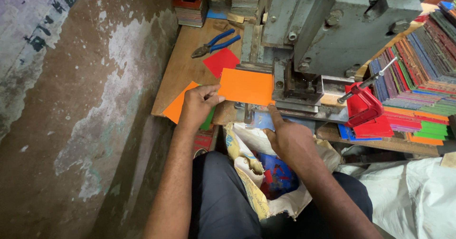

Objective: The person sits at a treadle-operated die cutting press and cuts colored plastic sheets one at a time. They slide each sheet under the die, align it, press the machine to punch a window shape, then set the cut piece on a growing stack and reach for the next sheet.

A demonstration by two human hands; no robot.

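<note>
My left hand (197, 106) pinches the left edge of an orange card (246, 86), holding it flat at the mouth of a grey metal press (327, 25). The forefinger of my right hand (287, 137) touches the card's lower right corner by the press bed. A second orange card (178, 106) lies under my left hand on the wooden bench (183, 63), with a green one peeking out below it. On the bench behind lies a red card (221, 61).
Blue-handled pliers (216, 43) lie on the bench. A red clamp (363, 106) grips the press table at right. Tall stacks of coloured cards (418, 77) fill the right side. A sack of offcuts (273, 172) sits between my knees. A worn wall is at left.
</note>
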